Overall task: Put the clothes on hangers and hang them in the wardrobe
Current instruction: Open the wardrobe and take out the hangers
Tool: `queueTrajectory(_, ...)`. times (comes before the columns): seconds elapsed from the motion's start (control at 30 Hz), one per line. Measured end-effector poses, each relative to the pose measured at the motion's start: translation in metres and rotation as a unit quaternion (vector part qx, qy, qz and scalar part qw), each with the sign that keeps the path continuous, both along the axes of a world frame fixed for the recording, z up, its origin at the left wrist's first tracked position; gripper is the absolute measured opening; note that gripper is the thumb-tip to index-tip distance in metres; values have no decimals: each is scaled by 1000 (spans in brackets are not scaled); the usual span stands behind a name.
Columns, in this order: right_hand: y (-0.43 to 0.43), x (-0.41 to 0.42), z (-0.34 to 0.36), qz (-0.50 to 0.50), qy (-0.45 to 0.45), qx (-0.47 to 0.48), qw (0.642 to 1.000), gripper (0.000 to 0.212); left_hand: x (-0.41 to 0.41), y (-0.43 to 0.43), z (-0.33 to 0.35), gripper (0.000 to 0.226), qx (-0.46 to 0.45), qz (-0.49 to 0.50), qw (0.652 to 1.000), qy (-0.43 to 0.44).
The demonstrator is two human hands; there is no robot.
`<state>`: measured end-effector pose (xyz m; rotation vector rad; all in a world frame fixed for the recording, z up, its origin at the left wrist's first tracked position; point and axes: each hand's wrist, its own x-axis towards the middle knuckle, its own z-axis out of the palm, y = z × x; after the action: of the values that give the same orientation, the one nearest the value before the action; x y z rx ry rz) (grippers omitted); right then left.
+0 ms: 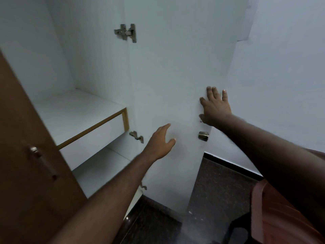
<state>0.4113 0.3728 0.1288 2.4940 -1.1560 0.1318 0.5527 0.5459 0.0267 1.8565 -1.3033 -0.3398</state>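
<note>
Pale walls and dark floor surround an open wardrobe with two bare shelves and three hinges. Right hand presses flat on its white door; left hand hovers open, empty, near it.

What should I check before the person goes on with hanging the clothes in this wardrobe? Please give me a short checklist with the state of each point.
1. Right wardrobe door swung open: ok, its white inner face and hinges show.
2. Right hand free: ok, fingers straight, flat near the door's edge.
3. Left hand free: ok, open, holding nothing; contact with the door cannot tell.
4. Left brown door out of the way: ok, it stands open.
5. Hanging rail inside: cannot tell, only white shelves are in view.
6. Clothes and hangers ready: not ok, no hanger in view; the pinkish cloth at lower right is unclear.
</note>
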Motion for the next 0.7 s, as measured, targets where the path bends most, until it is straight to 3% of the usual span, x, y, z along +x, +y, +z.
queueTrajectory(0.1,35,42,-9,86,-34,103,990,71,14,44,7,42,-84,75,988,103)
queueTrajectory(0.2,86,96,-13,205,-90,217,950,69,34,95,16,12,-205,218,946,122)
queueTrajectory(0.33,155,157,-8,347,-172,414,824,60,65,170,17,36,-334,415,838,115)
queueTrajectory(0.43,196,192,-7,416,-186,517,724,58,92,219,9,30,-398,547,726,124)
queueTrajectory(0.5,215,213,-7,439,-189,584,656,60,105,237,5,21,-392,595,689,135)
queueTrajectory(0.6,230,240,-7,447,-180,657,579,63,108,236,5,24,-349,618,684,170)
queueTrajectory(0.7,232,262,-9,452,-159,687,545,70,111,223,10,47,-296,566,729,246)
